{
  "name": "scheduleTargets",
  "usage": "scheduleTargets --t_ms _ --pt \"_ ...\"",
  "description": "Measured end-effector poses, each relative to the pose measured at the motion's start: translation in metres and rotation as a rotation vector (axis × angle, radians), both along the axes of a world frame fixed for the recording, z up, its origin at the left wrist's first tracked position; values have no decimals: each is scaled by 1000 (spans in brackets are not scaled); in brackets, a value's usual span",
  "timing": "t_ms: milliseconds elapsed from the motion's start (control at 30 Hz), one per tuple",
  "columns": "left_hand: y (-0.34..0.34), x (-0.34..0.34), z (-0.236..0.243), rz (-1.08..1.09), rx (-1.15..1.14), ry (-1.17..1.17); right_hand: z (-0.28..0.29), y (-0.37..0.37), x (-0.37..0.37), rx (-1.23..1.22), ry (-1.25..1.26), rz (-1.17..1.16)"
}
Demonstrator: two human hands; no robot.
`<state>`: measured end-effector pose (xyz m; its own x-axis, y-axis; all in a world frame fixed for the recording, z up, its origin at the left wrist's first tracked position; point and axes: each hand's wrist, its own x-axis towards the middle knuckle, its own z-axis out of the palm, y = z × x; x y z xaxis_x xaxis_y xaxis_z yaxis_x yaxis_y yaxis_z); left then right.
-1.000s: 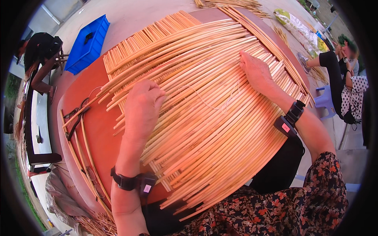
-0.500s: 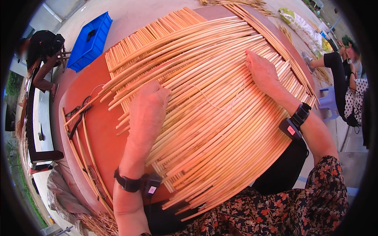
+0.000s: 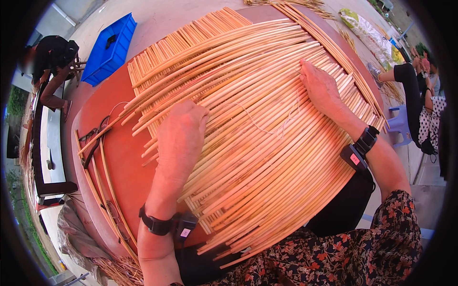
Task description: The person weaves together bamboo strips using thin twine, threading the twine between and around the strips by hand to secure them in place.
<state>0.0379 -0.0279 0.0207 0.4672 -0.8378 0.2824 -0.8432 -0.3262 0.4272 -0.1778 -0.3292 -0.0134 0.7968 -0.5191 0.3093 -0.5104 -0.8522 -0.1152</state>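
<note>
A broad mat of pale reed-like stalks [image 3: 238, 157] lies in front of me, its stalks running side by side from lower left to upper right. My left hand [image 3: 183, 126] is closed over the mat's left part, knuckles up. Near the upper right ends of the stalks, my right hand [image 3: 318, 86] is closed with its fingertips low against them. Whatever either hand grips is hidden under the fingers. A thin white thread [image 3: 260, 127] lies loosely across the stalks between my hands, one part rising toward the right hand.
Under the mat is a reddish-brown table [image 3: 112, 167], with dark-handled scissors [image 3: 98, 138] and loose stalks at its left. A blue crate [image 3: 109, 50] stands beyond. People sit at left and right, a purple stool [image 3: 400, 125] by the right one. A stuffed sack [image 3: 369, 35] lies at far right.
Both hands have stayed almost in place, the right one shifting only very slightly. The mat and thread look the same.
</note>
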Motion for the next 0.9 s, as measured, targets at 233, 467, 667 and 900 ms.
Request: scheduleTargets --t_ms 233,467,667,900 --pt "0 -2 0 -17 15 -70 0 1 1 -17 -2 -6" --pt "-1 0 -5 -44 -17 -110 0 0 0 -15 3 -9" --pt "-1 -1 -5 -20 35 -121 0 0 0 -34 -4 11" --pt "-3 -7 -2 57 96 -51 -1 -1 1 -22 -12 6"
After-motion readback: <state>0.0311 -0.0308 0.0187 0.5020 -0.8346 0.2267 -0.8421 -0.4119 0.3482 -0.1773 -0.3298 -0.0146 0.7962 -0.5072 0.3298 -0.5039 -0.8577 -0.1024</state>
